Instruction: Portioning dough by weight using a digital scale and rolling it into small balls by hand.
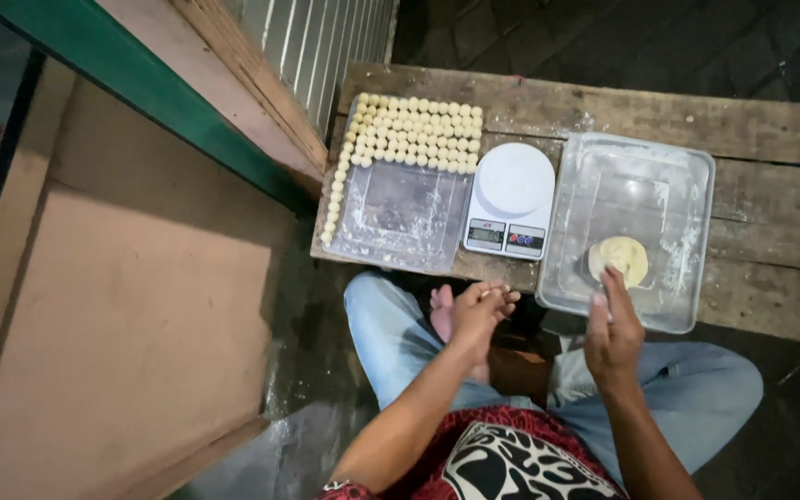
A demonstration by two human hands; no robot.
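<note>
The pale lump of dough (618, 258) lies near the front of the clear plastic tub (687, 176), and your right hand (612, 331) reaches over the rim with fingers extended, touching its edge, so you look to be at the pinching-off step. Your left hand (477, 311) hovers loosely curled; whether it holds a piece I cannot tell. A clean pinch comes next, I judge; the white kitchen scale (509, 199) stands just beside, the tray of dough balls (409, 134) beyond it, on a wooden bench (770, 120) with little spare room.

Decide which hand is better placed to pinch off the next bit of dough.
Probably the right hand: its fingertips already rest on the dough lump in the clear tub. The left hand hovers over the lap, short of the bench.
</note>
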